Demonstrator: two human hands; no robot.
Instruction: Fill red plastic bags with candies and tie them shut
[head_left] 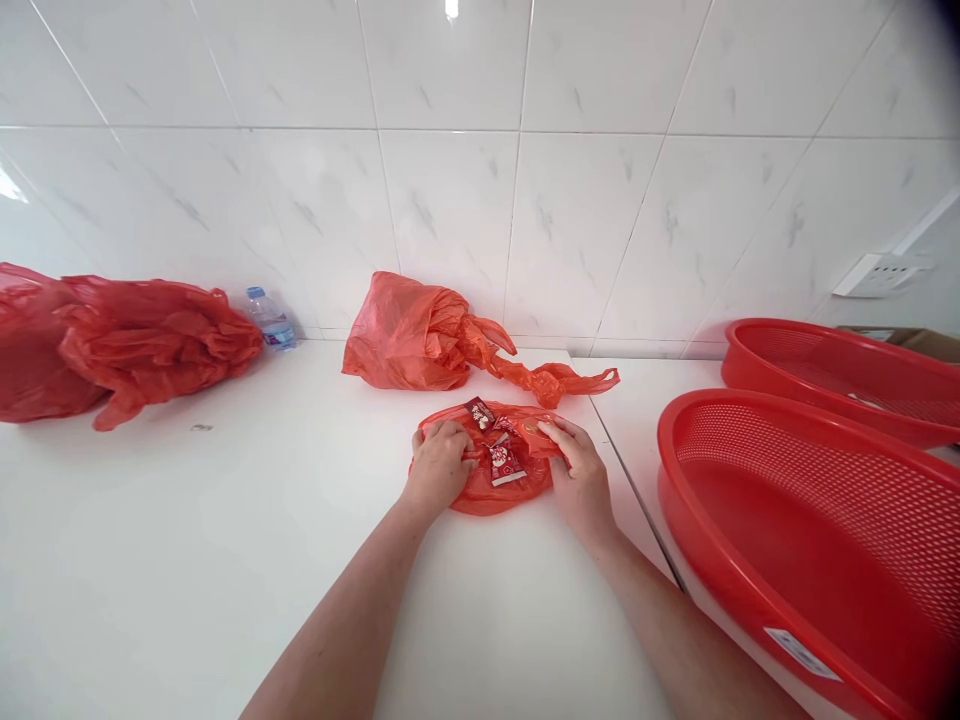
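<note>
A red plastic bag point(487, 502) lies spread out on the white table in front of me, with small dark red snack packets point(506, 462) with white print in its middle. My left hand point(441, 462) is closed on the left side of this bag, its fingers curled over the plastic. On the other side, my right hand point(581, 475) pinches a shiny red packet point(531, 436) that shows some gold print, above the bag's right part. The thumb's side of my left hand is partly hidden.
A tied red plastic bag point(409, 335) stands against the tiled wall. Further left are more bulging red bags point(157, 345) and a water bottle point(271, 320). Two red mesh baskets, one near point(750, 540) and one far point(787, 385), occupy the right side. A socket strip point(881, 275) is on the wall.
</note>
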